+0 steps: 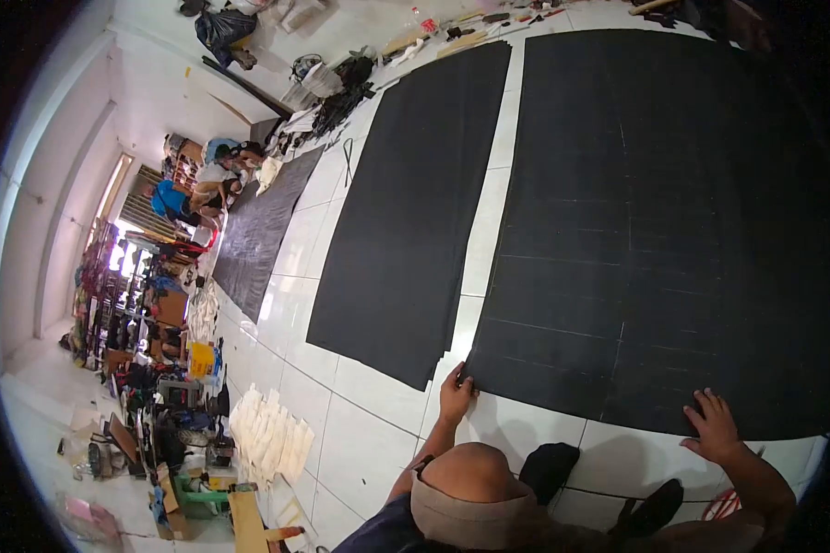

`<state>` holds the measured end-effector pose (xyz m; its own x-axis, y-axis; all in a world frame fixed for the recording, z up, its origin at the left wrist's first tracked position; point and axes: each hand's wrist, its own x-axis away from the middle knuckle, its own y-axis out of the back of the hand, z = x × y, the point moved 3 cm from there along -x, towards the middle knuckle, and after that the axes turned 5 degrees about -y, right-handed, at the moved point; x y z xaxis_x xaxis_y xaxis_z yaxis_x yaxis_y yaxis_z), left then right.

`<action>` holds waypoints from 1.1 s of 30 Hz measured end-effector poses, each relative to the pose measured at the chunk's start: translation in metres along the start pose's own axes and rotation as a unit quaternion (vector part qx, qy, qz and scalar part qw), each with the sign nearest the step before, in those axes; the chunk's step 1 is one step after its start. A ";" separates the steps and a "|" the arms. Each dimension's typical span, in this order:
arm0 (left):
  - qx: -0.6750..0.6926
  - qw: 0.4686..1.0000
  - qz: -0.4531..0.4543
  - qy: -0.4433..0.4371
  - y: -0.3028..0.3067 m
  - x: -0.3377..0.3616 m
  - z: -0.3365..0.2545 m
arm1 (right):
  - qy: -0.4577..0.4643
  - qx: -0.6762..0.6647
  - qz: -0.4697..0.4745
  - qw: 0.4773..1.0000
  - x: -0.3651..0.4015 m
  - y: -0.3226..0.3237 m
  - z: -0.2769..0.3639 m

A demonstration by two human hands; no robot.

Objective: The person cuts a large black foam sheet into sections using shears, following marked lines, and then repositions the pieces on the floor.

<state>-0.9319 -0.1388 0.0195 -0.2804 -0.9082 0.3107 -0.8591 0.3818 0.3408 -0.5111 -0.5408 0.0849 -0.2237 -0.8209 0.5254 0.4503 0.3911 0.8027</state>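
A wide black sheet (581, 286), which looks like fabric, lies on the floor in front of me, marked with thin pale lines. At its near left corner, my left hand (456, 394) is closed, with the fingertips pinching the edge. My right hand (713, 426) rests on the near edge further right, fingers spread and nothing held. A second black sheet (406, 212) lies to the left, separated by a narrow strip of white tile. My bent knee (475, 475) is close to the left hand.
A third dark sheet (263, 221) lies further left, with people (189, 198) crouching beyond it. Cream-coloured pieces (269, 435) are stacked on the tiled floor. A yellow container (201, 360) and clutter line the left side. Black scraps (341, 101) lie near the far wall.
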 end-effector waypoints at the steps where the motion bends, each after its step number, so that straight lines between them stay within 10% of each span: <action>1: -0.013 1.000 0.003 -0.011 0.003 -0.003 0.004 | -0.006 0.003 -0.008 1.000 0.003 -0.010 -0.001; 15: -0.371 0.909 0.138 -0.128 0.016 0.002 -0.031 | -0.002 0.042 -0.039 0.998 0.006 -0.035 -0.011; 22: -0.321 0.906 0.155 -0.230 0.032 -0.032 0.033 | 0.000 0.041 -0.012 0.999 -0.002 -0.020 -0.006; 25: -0.261 0.940 0.208 -0.063 0.020 -0.016 -0.004 | 0.013 0.053 -0.010 0.998 0.000 -0.020 -0.011; 33: -0.299 0.927 0.143 -0.174 0.026 -0.022 0.002 | -0.004 0.057 -0.035 0.998 0.007 -0.028 -0.026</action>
<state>-0.9487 -0.1097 0.0199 -0.6707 -0.7154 0.1960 -0.3653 0.5486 0.7521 -0.5025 -0.5680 0.0586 -0.2579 -0.8450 0.4685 0.3314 0.3781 0.8644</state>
